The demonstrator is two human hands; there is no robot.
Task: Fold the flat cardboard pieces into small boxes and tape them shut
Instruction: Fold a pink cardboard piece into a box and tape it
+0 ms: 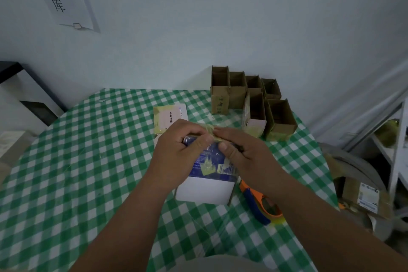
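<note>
Both hands, left [178, 146] and right [240, 150], pinch tape [210, 132] atop the box [207, 174]. Dispenser [262, 205] lies near right; folded boxes [254, 101] stand far right.

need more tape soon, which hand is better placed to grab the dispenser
Right. The tape dispenser lies just under the right hand, beside the box; the left hand would have to cross over.
</note>
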